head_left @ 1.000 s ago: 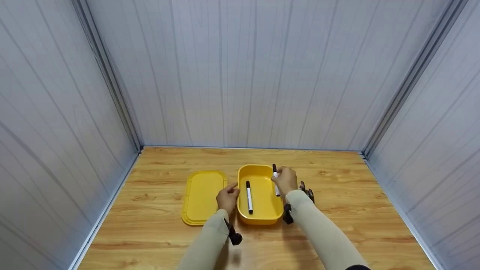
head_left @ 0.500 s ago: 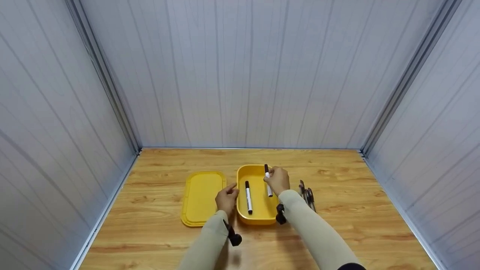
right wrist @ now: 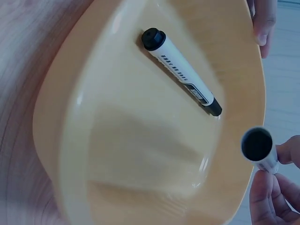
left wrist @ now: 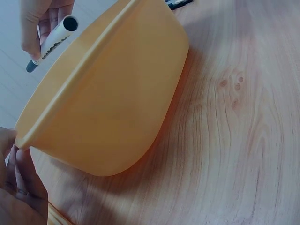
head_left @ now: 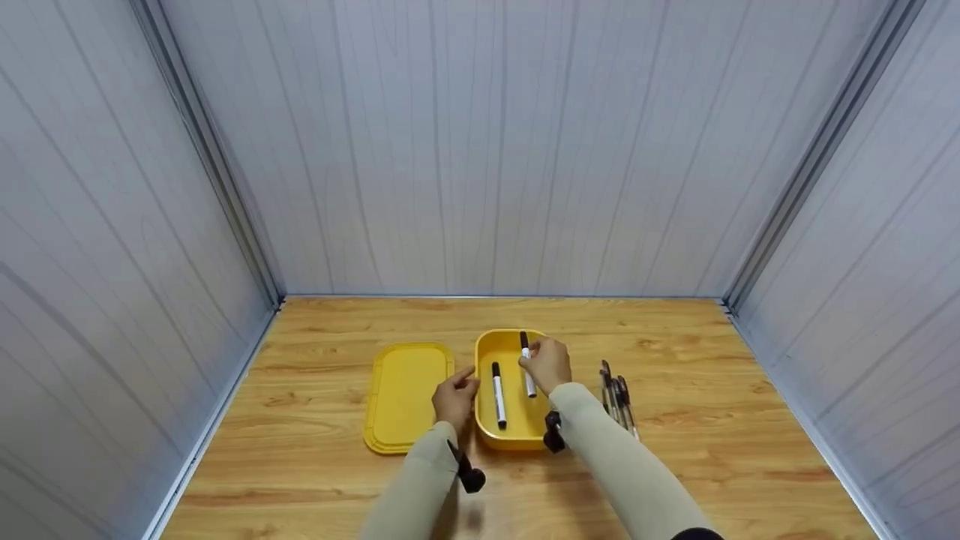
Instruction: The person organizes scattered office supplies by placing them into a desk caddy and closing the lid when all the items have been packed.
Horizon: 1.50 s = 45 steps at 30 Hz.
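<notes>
A yellow plastic box [head_left: 517, 441] stands uncovered on the wooden table. My left hand [head_left: 454, 399] is at its left side; in the left wrist view, the thumb and fingers of that hand [left wrist: 21, 187] pinch the rim. Above the box's inside, my right hand [head_left: 549, 365] pinches a white marker with a black cap [head_left: 529, 375] between thumb and fingers. This held marker [right wrist: 268, 163] hangs clear of the floor, its dark end toward the right wrist camera. Another black-capped white marker [head_left: 499, 396] lies on the box floor, left of the held one.
A yellow lid [head_left: 409, 397] lies flat on the table left of the box, close to my left hand. Several pens [head_left: 616, 394] lie together right of the box, partly behind my right forearm. Pale panel walls [head_left: 495, 150] rise on three sides.
My right hand has carried its marker left from the box's right edge to over its inside, uncovering more of the pens. My left hand and the lying marker stay put.
</notes>
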{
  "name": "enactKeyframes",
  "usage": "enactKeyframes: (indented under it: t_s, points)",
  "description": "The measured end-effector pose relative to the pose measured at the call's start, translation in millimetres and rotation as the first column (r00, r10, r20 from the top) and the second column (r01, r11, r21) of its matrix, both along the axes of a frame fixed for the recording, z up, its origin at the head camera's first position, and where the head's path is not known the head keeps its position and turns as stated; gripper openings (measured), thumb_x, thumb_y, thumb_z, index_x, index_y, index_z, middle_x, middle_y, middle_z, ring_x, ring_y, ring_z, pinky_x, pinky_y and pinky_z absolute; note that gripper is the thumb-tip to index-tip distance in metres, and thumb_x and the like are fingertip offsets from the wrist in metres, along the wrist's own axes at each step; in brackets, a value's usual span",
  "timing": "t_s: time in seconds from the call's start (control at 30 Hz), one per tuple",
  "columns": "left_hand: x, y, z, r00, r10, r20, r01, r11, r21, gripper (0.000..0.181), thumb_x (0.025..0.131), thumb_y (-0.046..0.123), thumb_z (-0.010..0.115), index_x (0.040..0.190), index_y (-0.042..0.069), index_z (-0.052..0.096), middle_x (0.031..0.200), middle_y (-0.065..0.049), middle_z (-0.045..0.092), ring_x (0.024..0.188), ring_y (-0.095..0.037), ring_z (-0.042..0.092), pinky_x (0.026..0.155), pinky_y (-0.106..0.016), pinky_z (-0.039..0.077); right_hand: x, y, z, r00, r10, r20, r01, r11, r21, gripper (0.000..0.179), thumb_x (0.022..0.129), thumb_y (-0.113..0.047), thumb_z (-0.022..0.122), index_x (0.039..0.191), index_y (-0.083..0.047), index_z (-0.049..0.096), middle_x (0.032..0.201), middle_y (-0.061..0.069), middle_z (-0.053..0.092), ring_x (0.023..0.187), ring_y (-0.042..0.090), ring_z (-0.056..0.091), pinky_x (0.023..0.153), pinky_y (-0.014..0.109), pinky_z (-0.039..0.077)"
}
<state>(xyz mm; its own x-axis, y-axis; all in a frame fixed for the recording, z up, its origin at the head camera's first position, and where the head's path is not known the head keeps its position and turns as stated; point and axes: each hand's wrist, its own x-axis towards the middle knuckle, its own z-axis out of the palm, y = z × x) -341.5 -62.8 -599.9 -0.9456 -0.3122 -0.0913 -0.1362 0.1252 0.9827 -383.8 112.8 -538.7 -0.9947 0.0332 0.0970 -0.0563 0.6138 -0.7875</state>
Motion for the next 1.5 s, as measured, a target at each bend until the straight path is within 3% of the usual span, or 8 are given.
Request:
enactKeyframes:
  t_s: [0.5,0.83,1.07,1.27,1.5]
  points:
    - [1.6,0.8,3.1,1.000,0.023,-0.021,-0.024,0.999,-0.038,0.030,0.091,0.012,0.069,0.120,0.008,0.072,0.097,-0.009,0.073,0.082,-0.015,0.062,0.070,-0.025,0.049,3.3,-3.3,-23.4,1.000,-0.016,0.025,0.015,0.999,0.037,0.020,0.079,-0.009,0.074,0.096,0.001,0.069,0.080,0.008,0.065,0.070,0.018,0.058,0.065,0.034,0.051]
    - [6.3,-0.4,2.1,1.000,0.001,-0.021,-0.001,1.000,-0.031,0.032,0.092,0.012,0.067,0.124,0.007,0.069,0.101,-0.010,0.073,0.086,-0.016,0.065,0.074,-0.028,0.052,8.6,-8.5,-44.1,0.999,-0.033,0.025,0.031,0.997,0.068,0.021,0.077,-0.008,0.077,0.094,0.003,0.070,0.086,0.011,0.069,0.076,0.021,0.063,0.072,0.038,0.054]
    - [4.4,0.5,2.4,1.000,-0.004,-0.023,0.003,0.999,-0.037,0.031,0.093,0.012,0.067,0.123,0.008,0.070,0.101,-0.010,0.073,0.087,-0.016,0.065,0.076,-0.028,0.052,13.3,-11.1,-51.5,0.998,-0.013,0.060,0.009,0.997,0.079,0.024,0.079,-0.011,0.076,0.099,0.002,0.069,0.087,0.010,0.069,0.077,0.021,0.063,0.073,0.038,0.054]
    - [4.2,2.3,2.0,1.000,-0.014,-0.011,0.014,1.000,-0.023,0.032,0.092,0.012,0.067,0.124,0.008,0.069,0.099,-0.008,0.072,0.083,-0.015,0.063,0.071,-0.026,0.050,13.9,-11.4,-60.8,0.996,-0.040,0.080,0.032,0.995,0.097,0.019,0.079,-0.009,0.077,0.094,0.002,0.070,0.082,0.009,0.068,0.075,0.021,0.063,0.069,0.036,0.054]
    - [3.2,0.5,0.6,1.000,0.008,-0.018,-0.008,1.000,-0.025,0.031,0.092,0.011,0.067,0.123,0.007,0.070,0.100,-0.010,0.072,0.087,-0.017,0.064,0.075,-0.028,0.052,14.2,-17.2,-62.4,0.995,-0.042,0.091,0.035,0.997,0.075,0.018,0.079,-0.010,0.077,0.092,0.000,0.071,0.081,0.007,0.067,0.075,0.020,0.062,0.071,0.035,0.054]
